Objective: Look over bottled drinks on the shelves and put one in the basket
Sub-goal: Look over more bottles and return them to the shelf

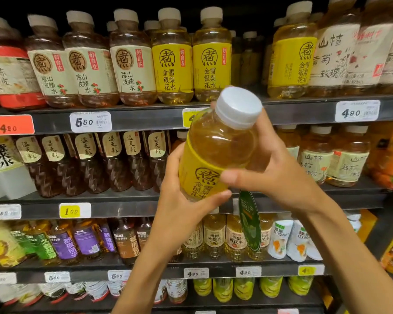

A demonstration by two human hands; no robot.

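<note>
Stocked shelves (145, 120) fill frame, yellow-label bottle (213, 155) tilted at centre, off the shelf, left hand (182, 200) fingers curled under base, right hand (275, 175) fingers wrapped round shoulder; basket unseen, blind drop risks missing.

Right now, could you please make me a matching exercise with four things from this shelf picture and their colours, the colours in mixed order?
Things:
1. cap of the held bottle
2. label of the held bottle
3. price tag reading 420
4. round hanging sign

Colours:
A. green
B. white
C. red-orange
D. yellow

Pairs: 1-B, 2-D, 3-C, 4-A

Both the left hand and the right hand grip the bottle.
</note>
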